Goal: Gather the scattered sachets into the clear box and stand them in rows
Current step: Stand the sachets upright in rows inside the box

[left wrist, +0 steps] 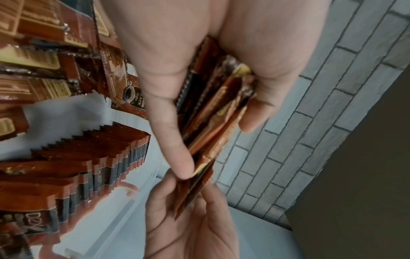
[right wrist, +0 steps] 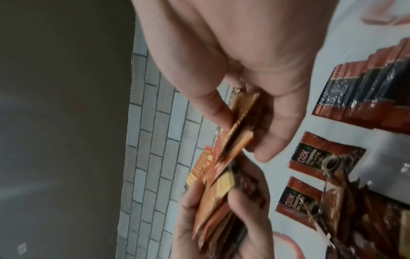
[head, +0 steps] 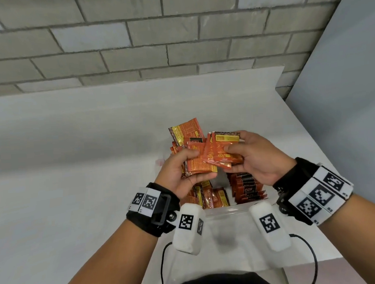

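Observation:
My left hand [head: 196,165] grips a stack of orange sachets [head: 202,169] between thumb and fingers, above the clear box [head: 227,209]. My right hand [head: 232,159] pinches a few more sachets [head: 220,150] right beside that stack, and their edges overlap. In the left wrist view the left hand [left wrist: 217,145] squeezes its sachet stack [left wrist: 210,119] edge-on. The right wrist view shows the right hand [right wrist: 241,136] pinching its own thin bundle [right wrist: 240,113]. Inside the box one row of sachets [head: 247,187] stands upright on the right, and loose sachets [head: 213,198] lie on the left.
More sachets [head: 186,131] lie heaped beyond my hands. Two flat sachets [right wrist: 321,157] lie on the box floor. The white table [head: 74,158] stretches left, a brick wall [head: 133,47] stands behind, and the table's right edge [head: 308,140] is close by.

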`<state>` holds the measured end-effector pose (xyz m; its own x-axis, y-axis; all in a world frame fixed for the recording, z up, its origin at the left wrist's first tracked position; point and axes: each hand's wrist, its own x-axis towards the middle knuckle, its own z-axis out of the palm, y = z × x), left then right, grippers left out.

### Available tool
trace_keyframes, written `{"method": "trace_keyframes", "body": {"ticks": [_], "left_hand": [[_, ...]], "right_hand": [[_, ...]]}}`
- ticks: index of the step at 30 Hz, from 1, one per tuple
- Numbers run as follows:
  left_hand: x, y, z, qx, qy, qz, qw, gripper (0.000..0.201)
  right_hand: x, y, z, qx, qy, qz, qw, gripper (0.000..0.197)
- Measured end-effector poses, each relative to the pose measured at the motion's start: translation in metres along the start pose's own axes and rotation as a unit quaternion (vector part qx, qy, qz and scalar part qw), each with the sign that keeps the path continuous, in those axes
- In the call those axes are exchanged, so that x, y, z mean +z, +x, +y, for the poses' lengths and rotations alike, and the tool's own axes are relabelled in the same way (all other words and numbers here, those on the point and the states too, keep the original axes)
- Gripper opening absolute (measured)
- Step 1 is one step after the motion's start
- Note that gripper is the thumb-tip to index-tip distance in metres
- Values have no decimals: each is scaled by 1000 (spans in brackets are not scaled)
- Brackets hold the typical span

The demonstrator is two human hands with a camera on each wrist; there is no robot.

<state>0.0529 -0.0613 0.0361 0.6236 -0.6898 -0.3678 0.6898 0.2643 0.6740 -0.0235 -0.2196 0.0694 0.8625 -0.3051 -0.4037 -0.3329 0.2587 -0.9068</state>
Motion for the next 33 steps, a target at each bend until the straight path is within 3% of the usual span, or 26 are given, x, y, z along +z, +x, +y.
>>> {"method": "trace_keyframes", "body": {"ticks": [5, 9, 15, 33], "left_hand": [[-3, 0, 0, -9, 22, -9, 1000, 24], [-2, 0, -2, -11, 48, -36, 998, 38], [-3, 3, -3, -11, 60, -26, 998, 34], [-4, 8, -1, -36, 18, -34, 999, 33]], "right_hand": [[-9, -2, -8, -55, -43, -27, 997, 36], [-7, -5, -9, -101, -189, -69, 974, 25], [-8, -7, -8, -127, -298, -72, 943, 20], [-10, 1, 4, -97, -217, -28, 971, 18]]}}
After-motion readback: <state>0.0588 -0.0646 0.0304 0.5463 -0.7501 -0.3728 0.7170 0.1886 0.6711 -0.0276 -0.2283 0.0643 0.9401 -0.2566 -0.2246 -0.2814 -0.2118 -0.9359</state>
